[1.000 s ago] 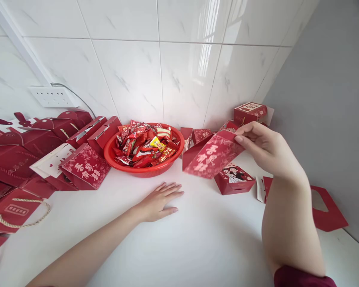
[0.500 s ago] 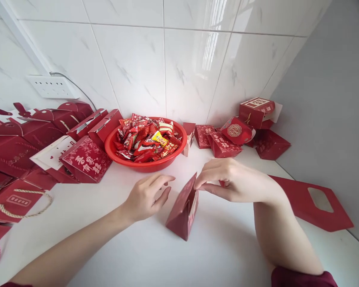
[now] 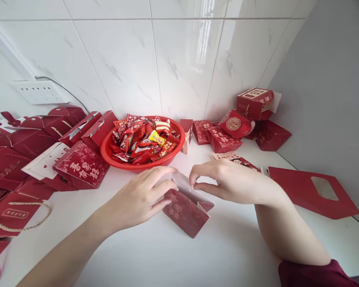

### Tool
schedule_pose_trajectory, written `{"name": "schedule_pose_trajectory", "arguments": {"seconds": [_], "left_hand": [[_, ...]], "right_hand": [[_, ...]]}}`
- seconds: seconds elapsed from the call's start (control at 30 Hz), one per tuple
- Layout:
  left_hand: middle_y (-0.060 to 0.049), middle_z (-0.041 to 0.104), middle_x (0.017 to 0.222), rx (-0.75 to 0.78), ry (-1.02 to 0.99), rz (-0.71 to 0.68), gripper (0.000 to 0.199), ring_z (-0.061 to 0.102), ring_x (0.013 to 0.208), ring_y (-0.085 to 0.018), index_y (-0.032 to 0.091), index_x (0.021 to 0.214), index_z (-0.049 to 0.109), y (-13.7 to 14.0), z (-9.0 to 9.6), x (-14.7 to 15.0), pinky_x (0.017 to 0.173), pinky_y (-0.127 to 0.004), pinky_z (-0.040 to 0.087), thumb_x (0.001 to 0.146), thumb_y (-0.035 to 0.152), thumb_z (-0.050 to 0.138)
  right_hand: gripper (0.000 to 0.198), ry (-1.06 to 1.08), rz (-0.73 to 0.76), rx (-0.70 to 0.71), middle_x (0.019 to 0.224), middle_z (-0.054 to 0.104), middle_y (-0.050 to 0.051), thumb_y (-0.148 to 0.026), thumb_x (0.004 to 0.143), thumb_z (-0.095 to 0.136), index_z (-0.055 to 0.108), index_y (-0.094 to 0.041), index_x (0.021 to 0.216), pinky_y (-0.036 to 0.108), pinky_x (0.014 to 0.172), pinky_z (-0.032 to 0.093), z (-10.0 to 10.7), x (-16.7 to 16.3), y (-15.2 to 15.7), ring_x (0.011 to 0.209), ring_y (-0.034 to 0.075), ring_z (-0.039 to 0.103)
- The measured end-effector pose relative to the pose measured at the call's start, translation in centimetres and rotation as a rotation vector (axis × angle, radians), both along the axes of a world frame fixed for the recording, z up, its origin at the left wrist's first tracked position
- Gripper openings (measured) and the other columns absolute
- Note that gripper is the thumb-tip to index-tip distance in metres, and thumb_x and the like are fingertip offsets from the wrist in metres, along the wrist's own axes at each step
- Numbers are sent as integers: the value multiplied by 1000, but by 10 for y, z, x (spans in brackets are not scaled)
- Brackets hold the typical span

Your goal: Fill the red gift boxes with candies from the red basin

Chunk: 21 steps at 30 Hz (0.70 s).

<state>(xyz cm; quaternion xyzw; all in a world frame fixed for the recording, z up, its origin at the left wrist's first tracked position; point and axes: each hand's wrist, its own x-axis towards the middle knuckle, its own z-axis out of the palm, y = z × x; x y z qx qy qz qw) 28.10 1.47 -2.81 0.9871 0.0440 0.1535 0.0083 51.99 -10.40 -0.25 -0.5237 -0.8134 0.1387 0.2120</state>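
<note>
A small dark red paper gift box stands on the white table between my hands, its top parted and its pale inner side showing. My left hand has its curled fingers on the left end of the box. At the top edge, the thumb and forefinger of my right hand pinch the far panel. Just behind lies a red plastic basket heaped with wrapped candies, one wrapper yellow among the red.
Many red gift boxes crowd the left side, some with rope handles. More boxes are stacked at the back right. A flat red cutout carton rests by the grey panel. Behind is a tiled wall with a socket strip.
The box has turned so its broad printed side faces me, and its top has opened wider. My left hand has moved onto it. A patterned card now shows behind my right hand.
</note>
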Motion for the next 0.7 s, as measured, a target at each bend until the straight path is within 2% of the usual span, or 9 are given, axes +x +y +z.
{"name": "schedule_pose_trajectory", "arguments": {"seconds": [0.1, 0.23, 0.37, 0.43, 0.53, 0.6, 0.7], "left_hand": [[-9, 55, 134, 63, -61, -27, 10, 56, 121, -25, 19, 101, 62, -2, -1, 0, 98, -39, 52, 93, 19, 56], [-6, 60, 133, 143, -126, -98, 15, 58, 120, -22, 19, 100, 63, -7, -2, 1, 103, -37, 49, 90, 10, 57], [-7, 68, 120, 160, -130, -151, 19, 62, 114, -21, 17, 101, 64, -8, -5, 1, 101, -37, 52, 89, 5, 56], [-8, 69, 118, 165, -137, -142, 17, 64, 113, -21, 16, 100, 64, -8, -8, 1, 100, -37, 53, 89, 5, 56], [-9, 68, 121, 162, -134, -124, 17, 64, 113, -21, 15, 101, 63, -9, -10, 1, 101, -36, 54, 90, 5, 55], [-9, 69, 121, 148, -121, -117, 19, 65, 113, -20, 14, 103, 62, -9, -11, 1, 100, -35, 54, 90, 4, 53], [-9, 69, 120, 127, -113, -96, 21, 65, 113, -20, 14, 104, 61, -11, -10, 2, 98, -34, 55, 89, 2, 51]], "right_hand": [[8, -11, -67, 44, 85, 67, -1, -17, 92, 55, 63, -21, 93, 25, 61, 37, -4, -2, 3, 67, 12, 55], [10, -111, -143, 94, 90, 64, 3, -21, 94, 55, 64, -20, 90, 26, 62, 37, -7, -6, 2, 74, 15, 57], [27, -312, -211, 89, 71, 63, 4, -20, 97, 48, 64, -17, 74, 31, 63, 36, -5, -13, -3, 66, 17, 57], [38, -393, -219, 69, 62, 61, 4, -27, 99, 46, 59, -17, 64, 32, 61, 35, -5, -17, -4, 58, 17, 54], [46, -411, -172, 17, 57, 60, 4, -37, 100, 45, 57, -17, 60, 32, 57, 34, -6, -21, -4, 51, 16, 52], [44, -405, -150, 6, 59, 61, 4, -35, 100, 45, 58, -17, 62, 32, 57, 34, -6, -22, -4, 52, 16, 52], [29, -368, -166, 59, 73, 65, 4, -29, 98, 50, 62, -17, 75, 32, 59, 36, -5, -22, -4, 61, 17, 55]]}}
